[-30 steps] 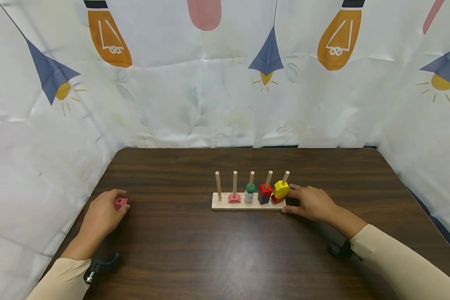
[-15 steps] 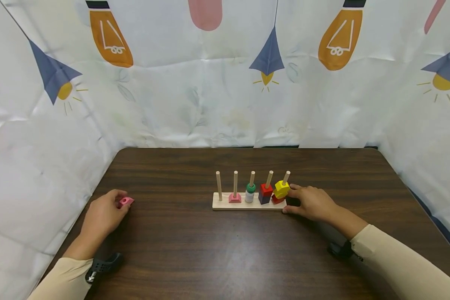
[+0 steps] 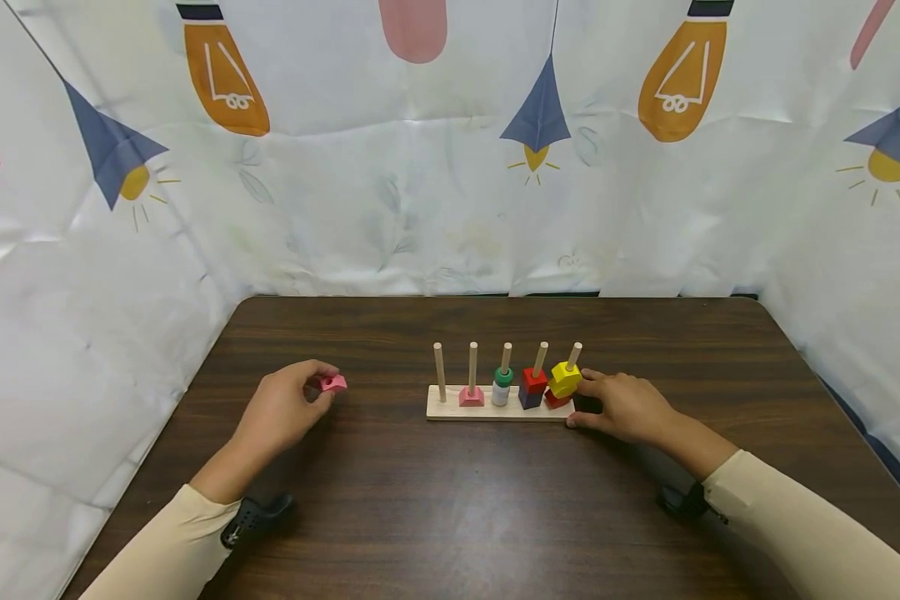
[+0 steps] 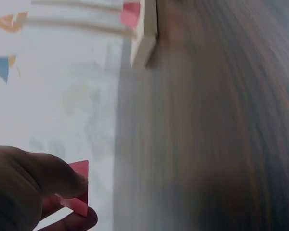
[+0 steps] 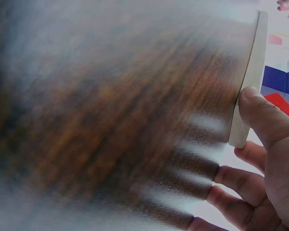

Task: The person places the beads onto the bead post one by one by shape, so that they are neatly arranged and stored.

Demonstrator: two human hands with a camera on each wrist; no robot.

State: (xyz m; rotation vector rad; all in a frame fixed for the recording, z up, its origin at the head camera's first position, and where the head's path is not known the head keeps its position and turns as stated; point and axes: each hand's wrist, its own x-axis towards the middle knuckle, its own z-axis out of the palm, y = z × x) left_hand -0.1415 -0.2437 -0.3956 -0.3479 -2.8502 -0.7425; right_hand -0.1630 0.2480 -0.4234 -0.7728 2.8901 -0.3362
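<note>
My left hand pinches a small pink block between thumb and fingertips, apart from the pegs and to their left. The left wrist view shows the thumb across the pink block's face. A pale wooden peg stacker stands mid-table, and my right hand grips its right end. In the right wrist view the thumb presses the stacker's front edge, with fingers behind its end. The leftmost peg is bare. A pink block sits at the base of the second peg.
The middle peg carries a green ring over a white piece. Beside it, a red block tops a dark one. Yellow pieces rest over red at the right. A patterned white curtain hangs behind the brown table.
My left hand has moved rightward with the pink block, from the table's left edge closer to the stacker. My right hand stays at the stacker's end.
</note>
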